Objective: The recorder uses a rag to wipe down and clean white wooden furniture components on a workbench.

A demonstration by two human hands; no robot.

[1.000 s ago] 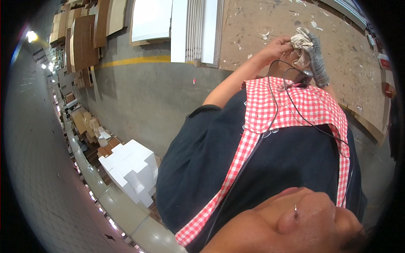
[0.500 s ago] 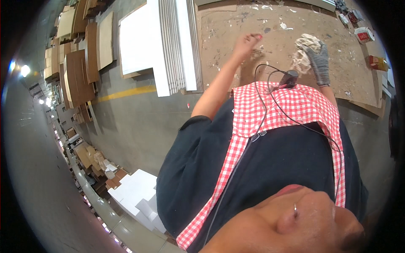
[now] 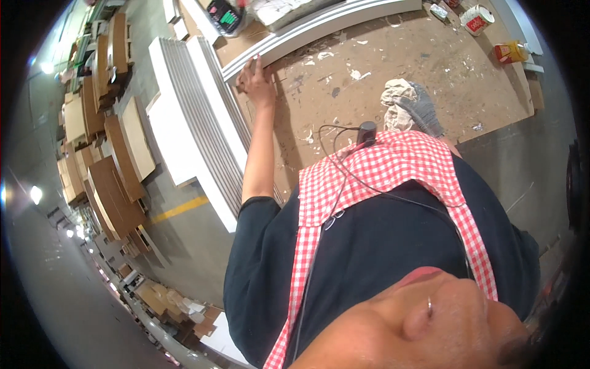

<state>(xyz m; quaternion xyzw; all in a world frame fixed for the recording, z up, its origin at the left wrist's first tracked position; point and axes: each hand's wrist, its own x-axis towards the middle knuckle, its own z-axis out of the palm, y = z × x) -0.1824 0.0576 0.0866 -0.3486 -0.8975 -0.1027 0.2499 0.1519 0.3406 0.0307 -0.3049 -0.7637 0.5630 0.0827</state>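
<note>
My bare left hand (image 3: pixel 257 85) is stretched out to the far left of the worktable. Its fingers are apart, and the fingertips reach the near end of a long white strip-like panel (image 3: pixel 319 35) lying across the table; whether they press on it I cannot tell. In a grey knitted glove, my right hand (image 3: pixel 421 111) is closed on a crumpled cream-coloured rag (image 3: pixel 398 101), held just beyond my apron over the brown board (image 3: pixel 344 86). The rag hides part of the gloved fingers.
A stack of white panels (image 3: pixel 190 98) stands left of the table. At the far right are a white-and-red can (image 3: pixel 477 20) and a yellow-and-red container (image 3: pixel 511 52). A dark device with a green display (image 3: pixel 225 18) lies beyond the panel. A cable (image 3: pixel 337 142) hangs at my chest.
My left hand has moved left and outward to the panel's end, and its fingers have spread. My right hand still holds the rag. The view has turned, bringing more of the far panel in.
</note>
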